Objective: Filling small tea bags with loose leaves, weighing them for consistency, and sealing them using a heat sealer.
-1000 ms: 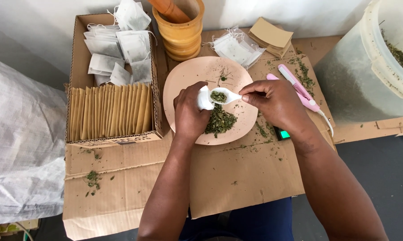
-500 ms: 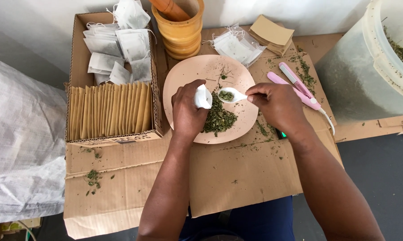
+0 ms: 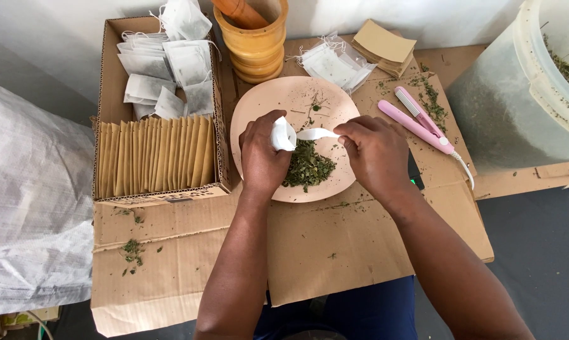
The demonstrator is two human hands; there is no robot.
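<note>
My left hand (image 3: pixel 262 157) grips a small white filter tea bag (image 3: pixel 282 133) over the left part of a pale pink plate (image 3: pixel 278 101). My right hand (image 3: pixel 373 154) holds a white plastic spoon (image 3: pixel 316 133) by its handle, with the bowl end at the mouth of the bag. A heap of dried green leaves (image 3: pixel 308 167) lies on the plate just below both hands.
A cardboard box (image 3: pixel 111 88) at the left holds white tea bags (image 3: pixel 165 69) and a row of brown envelopes (image 3: pixel 155 157). Behind stand a wooden mortar (image 3: pixel 253 44), more bags (image 3: pixel 332 63), brown envelopes (image 3: pixel 382 47). A pink sealer (image 3: pixel 417 123) and a translucent bucket (image 3: pixel 517 94) are at the right.
My right hand moved the spoon left from above the plate to the mouth of the bag held by my left hand; the leaves on the spoon no longer show.
</note>
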